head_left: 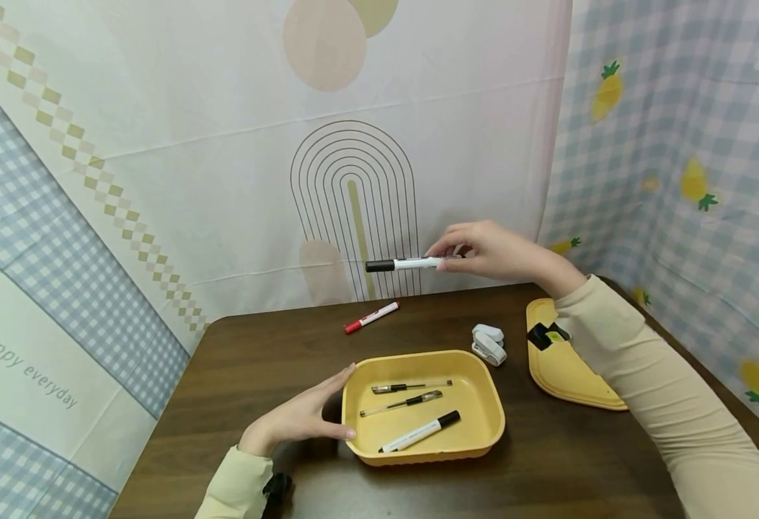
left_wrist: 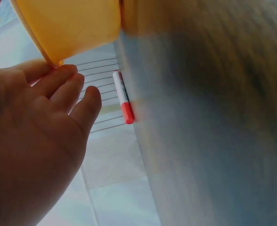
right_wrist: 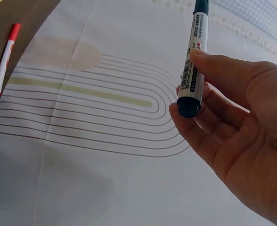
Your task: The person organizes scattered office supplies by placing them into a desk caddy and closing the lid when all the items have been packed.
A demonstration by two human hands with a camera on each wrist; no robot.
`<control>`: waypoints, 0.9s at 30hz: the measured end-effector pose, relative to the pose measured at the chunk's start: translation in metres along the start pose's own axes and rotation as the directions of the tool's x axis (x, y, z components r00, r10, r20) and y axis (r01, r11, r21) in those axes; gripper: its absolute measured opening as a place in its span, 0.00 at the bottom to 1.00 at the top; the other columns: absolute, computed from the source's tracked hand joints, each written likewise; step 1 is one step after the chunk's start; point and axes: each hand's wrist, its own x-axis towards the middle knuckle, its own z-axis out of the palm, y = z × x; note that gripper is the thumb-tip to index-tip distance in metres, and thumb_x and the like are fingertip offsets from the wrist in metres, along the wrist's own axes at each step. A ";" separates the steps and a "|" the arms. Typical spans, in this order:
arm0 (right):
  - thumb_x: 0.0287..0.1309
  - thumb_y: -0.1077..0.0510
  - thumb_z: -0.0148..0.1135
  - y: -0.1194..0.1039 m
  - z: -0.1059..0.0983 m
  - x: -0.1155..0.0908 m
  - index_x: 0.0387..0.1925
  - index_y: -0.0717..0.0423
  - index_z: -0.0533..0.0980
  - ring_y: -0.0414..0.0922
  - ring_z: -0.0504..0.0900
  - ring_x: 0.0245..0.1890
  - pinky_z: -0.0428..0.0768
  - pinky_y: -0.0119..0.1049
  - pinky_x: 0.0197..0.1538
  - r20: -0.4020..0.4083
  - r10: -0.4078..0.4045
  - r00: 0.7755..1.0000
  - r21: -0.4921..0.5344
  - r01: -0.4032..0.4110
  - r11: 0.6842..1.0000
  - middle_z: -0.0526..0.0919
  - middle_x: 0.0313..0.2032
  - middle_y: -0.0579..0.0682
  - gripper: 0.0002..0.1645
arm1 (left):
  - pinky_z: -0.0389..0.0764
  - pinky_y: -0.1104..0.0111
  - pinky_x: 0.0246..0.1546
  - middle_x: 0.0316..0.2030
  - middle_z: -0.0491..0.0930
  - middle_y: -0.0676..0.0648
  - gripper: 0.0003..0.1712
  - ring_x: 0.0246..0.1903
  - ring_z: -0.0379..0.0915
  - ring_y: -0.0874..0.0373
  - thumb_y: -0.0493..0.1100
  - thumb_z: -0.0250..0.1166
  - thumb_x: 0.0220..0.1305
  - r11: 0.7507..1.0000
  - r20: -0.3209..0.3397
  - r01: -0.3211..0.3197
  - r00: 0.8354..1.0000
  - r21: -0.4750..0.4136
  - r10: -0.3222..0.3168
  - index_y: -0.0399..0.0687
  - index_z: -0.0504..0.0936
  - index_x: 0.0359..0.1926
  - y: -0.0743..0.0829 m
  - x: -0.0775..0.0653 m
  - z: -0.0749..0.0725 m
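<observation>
My right hand [head_left: 483, 249] pinches a black-capped whiteboard marker [head_left: 411, 264] between thumb and fingers, high above the table's back edge. In the right wrist view the marker's printed white barrel [right_wrist: 193, 61] and dark end show close up. My left hand [head_left: 301, 414] rests against the left side of a yellow plastic tray [head_left: 494, 425], thumb and fingers spread along its rim. The left wrist view shows the fingertips at the tray's edge [left_wrist: 37, 40]. Inside the tray lie two clear gel pens [head_left: 411, 387] [head_left: 401, 404] and another black-capped white marker [head_left: 420, 432].
A red-capped marker [head_left: 371, 318] lies behind the tray. Right of it sits a small white bundle [head_left: 489, 344]. A yellow lid-like piece [head_left: 574, 378] with a black item [head_left: 543, 336] on it lies at the right, partly under the right sleeve. Cloth-covered walls [head_left: 223, 180] stand behind the table.
</observation>
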 end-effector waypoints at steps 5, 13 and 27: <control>0.67 0.55 0.66 -0.004 0.003 0.003 0.50 0.53 0.85 0.39 0.80 0.41 0.82 0.41 0.46 0.020 -0.023 1.000 -0.019 0.023 1.000 0.83 0.43 0.42 0.13 | 0.53 0.46 0.72 0.80 0.45 0.49 0.62 0.77 0.42 0.53 0.64 0.73 0.57 1.000 -0.002 -0.005 1.000 0.002 0.005 0.56 0.45 0.82 -0.001 0.000 0.000; 0.67 0.57 0.66 -0.007 0.011 0.007 0.50 0.54 0.85 0.41 0.81 0.41 0.81 0.43 0.44 0.071 -0.060 0.996 -0.030 0.063 0.998 0.83 0.43 0.44 0.13 | 0.53 0.45 0.72 0.80 0.45 0.49 0.61 0.77 0.42 0.53 0.62 0.73 0.58 1.000 -0.004 -0.009 1.000 -0.011 0.009 0.58 0.45 0.81 0.000 0.001 0.000; 0.66 0.57 0.66 -0.013 0.028 0.015 0.49 0.52 0.85 0.42 0.79 0.40 0.79 0.44 0.45 0.166 -0.069 0.984 -0.050 0.079 0.996 0.84 0.43 0.43 0.11 | 0.53 0.46 0.72 0.80 0.45 0.52 0.61 0.76 0.42 0.54 0.63 0.73 0.57 1.000 -0.007 -0.002 1.000 -0.011 0.002 0.59 0.45 0.81 -0.001 0.000 0.001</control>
